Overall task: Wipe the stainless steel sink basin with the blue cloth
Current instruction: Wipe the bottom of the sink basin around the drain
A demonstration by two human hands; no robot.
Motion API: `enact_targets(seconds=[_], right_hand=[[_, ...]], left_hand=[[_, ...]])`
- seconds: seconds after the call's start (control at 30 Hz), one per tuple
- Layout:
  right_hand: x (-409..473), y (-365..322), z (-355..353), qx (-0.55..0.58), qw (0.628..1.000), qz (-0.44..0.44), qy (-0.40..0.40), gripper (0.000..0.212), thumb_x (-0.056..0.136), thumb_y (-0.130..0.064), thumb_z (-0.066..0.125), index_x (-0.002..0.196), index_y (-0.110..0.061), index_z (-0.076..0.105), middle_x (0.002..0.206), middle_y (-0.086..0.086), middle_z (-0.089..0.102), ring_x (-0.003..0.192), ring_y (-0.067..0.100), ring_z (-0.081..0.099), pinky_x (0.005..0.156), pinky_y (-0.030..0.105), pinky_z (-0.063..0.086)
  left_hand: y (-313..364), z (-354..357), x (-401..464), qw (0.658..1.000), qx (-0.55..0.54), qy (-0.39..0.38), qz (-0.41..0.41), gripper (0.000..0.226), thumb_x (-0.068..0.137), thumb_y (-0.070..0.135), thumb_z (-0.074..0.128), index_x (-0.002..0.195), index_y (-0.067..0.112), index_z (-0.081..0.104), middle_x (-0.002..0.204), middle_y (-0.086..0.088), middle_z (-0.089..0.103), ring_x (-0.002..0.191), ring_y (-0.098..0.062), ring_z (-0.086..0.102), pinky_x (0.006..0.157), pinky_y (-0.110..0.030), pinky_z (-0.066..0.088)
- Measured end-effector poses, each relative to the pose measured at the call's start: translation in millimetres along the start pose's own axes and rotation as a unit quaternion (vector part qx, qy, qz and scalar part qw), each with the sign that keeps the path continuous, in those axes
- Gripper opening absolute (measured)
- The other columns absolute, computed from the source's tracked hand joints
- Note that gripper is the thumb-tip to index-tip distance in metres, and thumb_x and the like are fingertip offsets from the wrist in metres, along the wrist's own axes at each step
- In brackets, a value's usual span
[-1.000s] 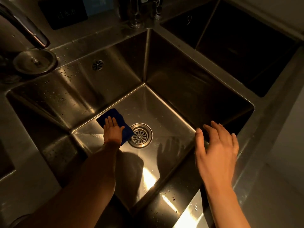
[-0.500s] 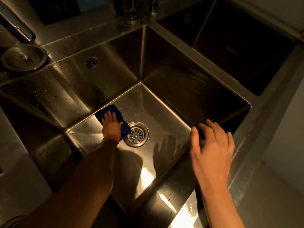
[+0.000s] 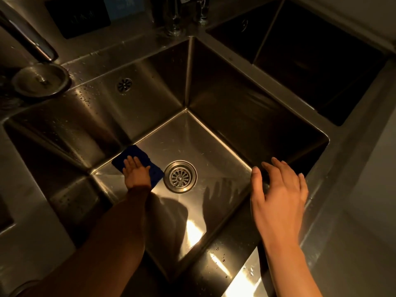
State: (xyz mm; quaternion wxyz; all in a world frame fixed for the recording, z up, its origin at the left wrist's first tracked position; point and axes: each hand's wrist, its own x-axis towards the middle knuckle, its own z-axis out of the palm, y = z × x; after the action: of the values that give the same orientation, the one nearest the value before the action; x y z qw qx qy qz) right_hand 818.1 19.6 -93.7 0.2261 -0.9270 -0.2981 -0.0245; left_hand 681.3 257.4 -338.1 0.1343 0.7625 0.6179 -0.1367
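Observation:
A deep stainless steel sink basin fills the middle of the view, with a round drain in its floor. A blue cloth lies flat on the floor left of the drain, near the left wall. My left hand reaches down into the basin and presses flat on the cloth with straight fingers. My right hand hovers over the basin's near right rim with fingers spread and relaxed, holding nothing.
A second, darker basin lies at the back right. A round metal lid and a faucet spout sit on the wet ledge at the back left. Tap fittings stand behind the sink. An overflow grille marks the left wall.
My left hand and the cloth have slid slightly left, away from the drain. My right hand stays over the rim.

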Motion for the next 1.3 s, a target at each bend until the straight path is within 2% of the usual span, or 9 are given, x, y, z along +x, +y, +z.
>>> enact_targets(seconds=[0.33,0.43,0.53,0.77,0.93,1.3], right_hand=[[0,0,0,-0.005,1.0,0.003,0.0,0.045,0.09,-0.038,0.037,0.116,-0.009,0.061,0.13,0.01,0.056,0.129,0.023,0.041,0.114,0.042,0.014],[0,1,1,-0.007,1.0,0.002,0.002,0.04,0.093,-0.035,0.041,0.115,-0.008,0.061,0.13,0.011,0.055,0.129,0.024,0.041,0.114,0.044,0.015],[0,0,1,-0.006,1.0,0.002,0.0,0.045,0.09,-0.038,0.036,0.115,-0.009,0.061,0.13,0.011,0.056,0.129,0.024,0.042,0.114,0.045,0.016],[0,1,-1,-0.001,1.0,0.006,-0.005,0.041,0.093,-0.036,0.04,0.116,-0.009,0.06,0.13,0.011,0.055,0.129,0.025,0.041,0.114,0.045,0.015],[0,-1,-1,-0.008,1.0,0.008,-0.01,0.049,0.089,-0.041,0.033,0.117,-0.01,0.06,0.131,0.01,0.055,0.13,0.023,0.04,0.115,0.042,0.013],[0,0,1,-0.014,1.0,0.005,-0.011,0.049,0.089,-0.042,0.033,0.116,-0.011,0.06,0.131,0.009,0.055,0.13,0.022,0.04,0.115,0.042,0.014]], left_hand=[[21,-7,11,0.998,0.043,0.004,0.053,0.059,0.104,0.034,0.024,0.152,0.003,0.006,0.16,-0.016,0.002,0.148,-0.03,0.003,0.119,-0.041,0.009],[22,-6,12,0.998,0.031,0.001,0.047,0.059,0.105,0.034,0.023,0.152,0.004,0.004,0.16,-0.016,0.001,0.148,-0.029,0.002,0.12,-0.04,0.008],[17,-4,10,0.999,0.016,0.003,0.042,0.06,0.104,0.034,0.024,0.152,0.003,0.005,0.16,-0.016,0.002,0.148,-0.029,0.003,0.119,-0.039,0.01],[-9,8,1,1.0,-0.019,0.011,-0.016,0.061,0.103,0.031,0.031,0.151,0.0,0.01,0.159,-0.019,0.005,0.148,-0.032,0.006,0.118,-0.042,0.013],[3,6,4,0.999,-0.021,0.015,-0.022,0.059,0.104,0.031,0.029,0.151,0.002,0.009,0.159,-0.018,0.005,0.147,-0.032,0.006,0.119,-0.043,0.01],[52,-9,25,0.998,0.016,0.017,0.062,0.058,0.105,0.031,0.026,0.151,0.002,0.009,0.16,-0.016,0.005,0.148,-0.03,0.006,0.119,-0.041,0.011]])
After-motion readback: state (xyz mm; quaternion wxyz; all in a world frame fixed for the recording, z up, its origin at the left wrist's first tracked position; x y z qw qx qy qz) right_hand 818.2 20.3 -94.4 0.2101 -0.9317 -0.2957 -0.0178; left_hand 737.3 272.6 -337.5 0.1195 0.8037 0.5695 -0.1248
